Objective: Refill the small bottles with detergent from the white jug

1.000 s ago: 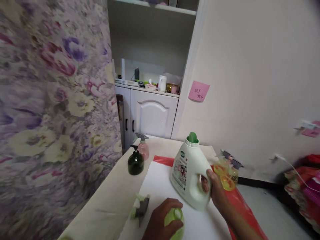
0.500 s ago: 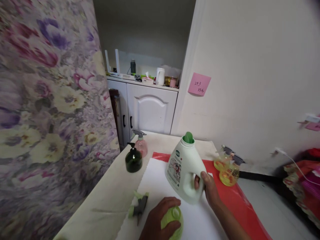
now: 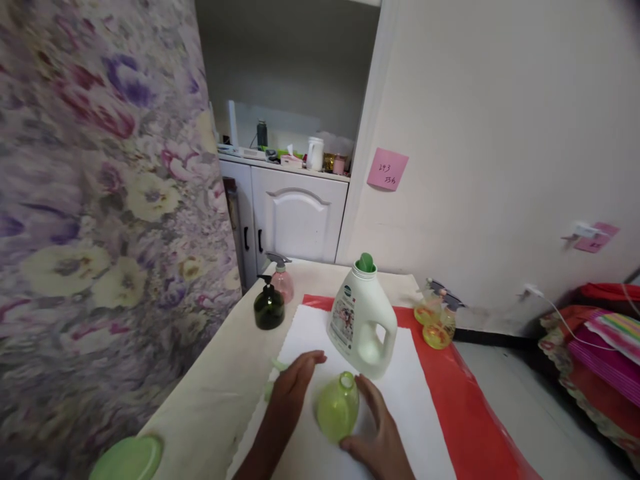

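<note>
A small round light-green bottle (image 3: 336, 408) with an open neck stands on a white sheet (image 3: 415, 413) on the table. My right hand (image 3: 379, 437) cups its right side, thumb under its base and fingers along it. My left hand (image 3: 293, 388) lies just left of the bottle, fingers stretched out flat over a green and grey spray head (image 3: 275, 366), of which only a tip shows. Behind the bottle a white detergent jug (image 3: 361, 317) with a green spout stands upright, with no hand on it.
A dark green pump bottle (image 3: 269, 308) and a pink spray bottle (image 3: 283, 280) stand at the back left. Two yellow spray bottles (image 3: 436, 321) sit on a red sheet (image 3: 460, 407). A green lid (image 3: 127, 459) lies near left. A floral curtain (image 3: 100, 220) hangs left.
My right hand let go of the jug, which now stands upright, and came to the green bottle. My left hand left the bottle and moved left over the spray head.
</note>
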`<state>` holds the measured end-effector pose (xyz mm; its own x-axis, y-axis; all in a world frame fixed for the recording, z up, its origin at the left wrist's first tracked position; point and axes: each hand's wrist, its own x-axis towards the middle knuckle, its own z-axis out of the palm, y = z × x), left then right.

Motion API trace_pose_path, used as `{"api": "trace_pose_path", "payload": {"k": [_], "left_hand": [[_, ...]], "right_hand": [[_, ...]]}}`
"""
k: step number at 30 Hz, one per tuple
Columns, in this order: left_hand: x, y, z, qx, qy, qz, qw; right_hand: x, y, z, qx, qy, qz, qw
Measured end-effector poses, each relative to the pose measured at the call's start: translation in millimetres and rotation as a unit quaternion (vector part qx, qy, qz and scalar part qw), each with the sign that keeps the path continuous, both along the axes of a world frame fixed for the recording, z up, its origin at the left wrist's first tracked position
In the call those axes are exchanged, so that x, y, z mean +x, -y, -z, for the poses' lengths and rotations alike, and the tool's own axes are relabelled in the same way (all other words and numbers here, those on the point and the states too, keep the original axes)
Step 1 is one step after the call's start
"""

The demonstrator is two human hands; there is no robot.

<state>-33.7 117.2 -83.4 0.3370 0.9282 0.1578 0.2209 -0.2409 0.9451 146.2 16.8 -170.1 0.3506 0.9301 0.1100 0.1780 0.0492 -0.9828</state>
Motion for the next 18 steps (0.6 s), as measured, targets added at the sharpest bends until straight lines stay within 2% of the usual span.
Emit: {"api": "trace_pose_path", "payload": {"k": [3,6,8,11,15,18], "left_hand": [[-24.4,-10.4,3.9,0.083,-0.154,-0.032,0.984],[-44.3,-12.9,10.5,0.125,-0.372,-0.041,0.919],[-51.5,-10.4,14.9,0.123,-0.469,-0.037,0.874],[-55.0,-6.2,19.5,0.127,-0.522,-0.023,0.843],[-55.8,-5.2,21.6,0.139,-0.530,-0.018,0.837],[-56.9,-5.9,21.6,0.138,-0.538,-0.020,0.831]], "right_hand": [[-20.4,-10.9,-4.1,-0.027,0.004,-0.006,1.000],[-28.1,-17.0,-2.4,-0.010,-0.003,-0.024,1.000],[-29.7,-17.8,0.1,0.001,0.003,-0.019,1.000],[-28.6,-14.2,-2.0,-0.004,0.021,0.017,1.000],[-19.2,0.8,-10.6,0.002,0.032,0.037,0.999],[-10.6,16.6,-7.1,-0.002,0.043,0.053,0.998]]}}
